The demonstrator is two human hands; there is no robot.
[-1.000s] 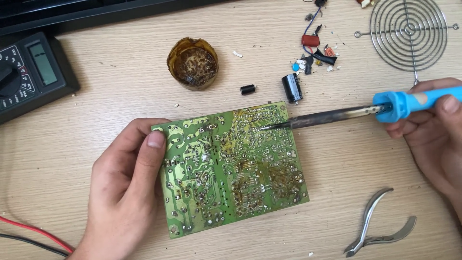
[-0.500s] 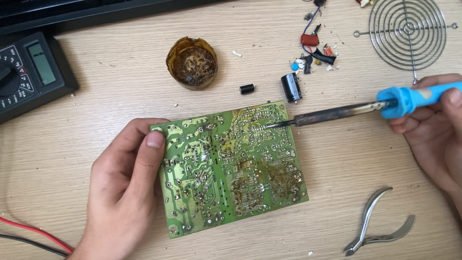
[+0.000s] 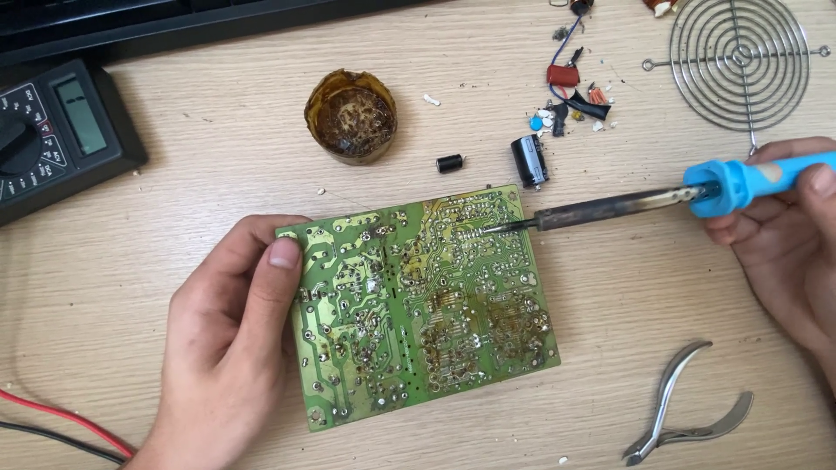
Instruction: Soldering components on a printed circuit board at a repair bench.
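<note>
While gripped, iron tip (image 3: 488, 230) seemingly mid-board (image 3: 418, 305).

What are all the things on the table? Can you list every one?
circuit board: one, green, middle
soldering iron: one, blue handle, tip on board's top edge
multimeter: one, black, far left
flux tin: one, brown, behind board
capacitors: two, black, behind board
loose parts: several, mixed colours, top right
fan guard: one, silver wire, top right
cutters: one, silver, bottom right
wires: two, red and black, bottom left
left hand: holds board
right hand: holds iron
</note>
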